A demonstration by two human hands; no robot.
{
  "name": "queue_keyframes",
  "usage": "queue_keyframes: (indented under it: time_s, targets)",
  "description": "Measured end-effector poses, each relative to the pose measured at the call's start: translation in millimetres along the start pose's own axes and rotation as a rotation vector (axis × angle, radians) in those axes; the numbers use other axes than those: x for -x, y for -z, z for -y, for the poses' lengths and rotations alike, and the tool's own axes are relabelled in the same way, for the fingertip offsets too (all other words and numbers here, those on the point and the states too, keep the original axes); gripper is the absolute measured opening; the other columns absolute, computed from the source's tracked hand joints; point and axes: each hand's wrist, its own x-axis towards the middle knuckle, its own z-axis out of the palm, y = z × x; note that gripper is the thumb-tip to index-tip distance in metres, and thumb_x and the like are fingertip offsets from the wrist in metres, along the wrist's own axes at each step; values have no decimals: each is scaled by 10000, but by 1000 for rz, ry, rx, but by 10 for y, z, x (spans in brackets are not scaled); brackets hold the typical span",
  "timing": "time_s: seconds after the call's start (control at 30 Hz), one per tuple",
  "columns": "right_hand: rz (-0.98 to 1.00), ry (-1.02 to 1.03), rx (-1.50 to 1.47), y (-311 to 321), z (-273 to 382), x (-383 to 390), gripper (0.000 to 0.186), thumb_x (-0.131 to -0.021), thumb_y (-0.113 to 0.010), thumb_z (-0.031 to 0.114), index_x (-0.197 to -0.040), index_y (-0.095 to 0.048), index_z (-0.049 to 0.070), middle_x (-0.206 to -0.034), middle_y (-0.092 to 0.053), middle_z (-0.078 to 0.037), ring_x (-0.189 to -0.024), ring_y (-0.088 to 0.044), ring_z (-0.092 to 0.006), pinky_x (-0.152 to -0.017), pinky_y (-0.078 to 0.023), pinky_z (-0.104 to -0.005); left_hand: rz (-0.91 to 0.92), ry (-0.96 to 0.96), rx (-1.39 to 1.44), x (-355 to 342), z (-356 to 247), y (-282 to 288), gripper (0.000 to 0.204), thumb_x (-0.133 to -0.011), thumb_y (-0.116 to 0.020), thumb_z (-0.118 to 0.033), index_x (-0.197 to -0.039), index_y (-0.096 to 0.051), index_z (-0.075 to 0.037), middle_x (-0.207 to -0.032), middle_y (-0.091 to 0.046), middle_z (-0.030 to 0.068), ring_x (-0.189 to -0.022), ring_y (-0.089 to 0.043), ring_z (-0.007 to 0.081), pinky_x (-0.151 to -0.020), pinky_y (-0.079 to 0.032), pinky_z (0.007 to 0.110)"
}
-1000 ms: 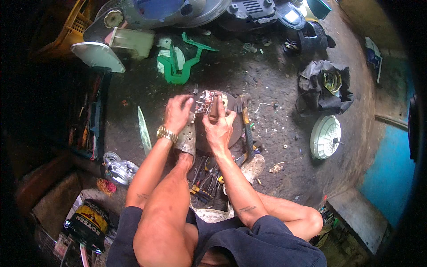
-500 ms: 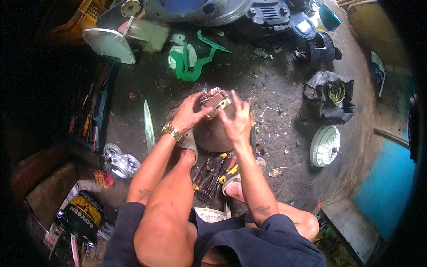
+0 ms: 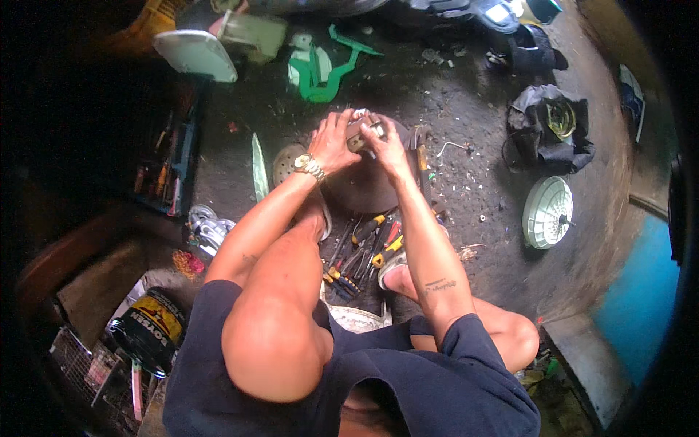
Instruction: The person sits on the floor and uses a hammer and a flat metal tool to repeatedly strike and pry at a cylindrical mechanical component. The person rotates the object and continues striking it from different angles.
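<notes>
Both my hands hold a small boxy part that looks like a transformer point(image 3: 357, 138), brown and metal with pale bits on its far end. My left hand point(image 3: 332, 144), with a gold watch on the wrist, wraps its fingers over the left side. From the right, my right hand point(image 3: 390, 151) grips it with bent fingers. The hands hide much of it, and motion blurs the rest. Beneath it lies a round dark brown disc point(image 3: 364, 188); whether the part touches the disc I cannot tell.
Several screwdrivers and pliers point(image 3: 364, 251) lie between my feet. A green plastic frame point(image 3: 320, 89) is beyond my hands. Rightward are a black bag point(image 3: 520, 135) and a white ribbed disc point(image 3: 542, 215). A blue-edged tool tray point(image 3: 182, 171), silver metal part point(image 3: 210, 231) and black can point(image 3: 142, 324) stand left.
The transformer-like part has come lower over the disc and turned, with both hands closing further round it. The whole view has shifted, so the surroundings sit higher and slightly rightward.
</notes>
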Motion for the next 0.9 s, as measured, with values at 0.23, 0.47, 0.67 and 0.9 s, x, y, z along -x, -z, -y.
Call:
queue_keyframes:
  time_s: [0.23,0.47,0.67,0.9]
  targets:
    - [111,-47,-105,-514,-6,631,831,-802,-815,405,-1432,-437,17,-1279,-612,-180,-1168,-587,-247,-999,-472,-370,47,-86,-176,677,344,286,1020,-547,-879,-213,-1429,-379,-105,-1290,-509,200,-1210,-507,413,-1020,-455,496]
    - [193,104,-106,-1363,44,1123,793,-797,-819,274,-1424,-444,-34,-1334,-591,-222,-1204,-590,-296,-1023,-470,-391,70,-99,-98,1378,786,722,861,-513,-887,-234,-1284,-518,-130,-1348,-524,122,-1298,-469,348,-1140,-367,436]
    - [148,68,-8,-1042,-618,824,747,-853,-777,188,-1488,-387,125,-1337,-572,-163,-1029,-655,-261,-742,-588,-390,171,87,-315,1216,807,405,1246,-485,-926,-451,-1528,-289,-209,-1537,-324,186,-1449,-255,456,-1012,-337,739]
    - [191,-179,-59,-170,-31,1094,540,-907,-710,221,-1381,-493,82,-1165,-659,-139,-600,-681,-251,-455,-532,-352,-419,142,-95,1815,427,1796,670,-834,-737,-410,-1395,-513,-119,-1409,-496,185,-1278,-477,390,-1069,-423,481]
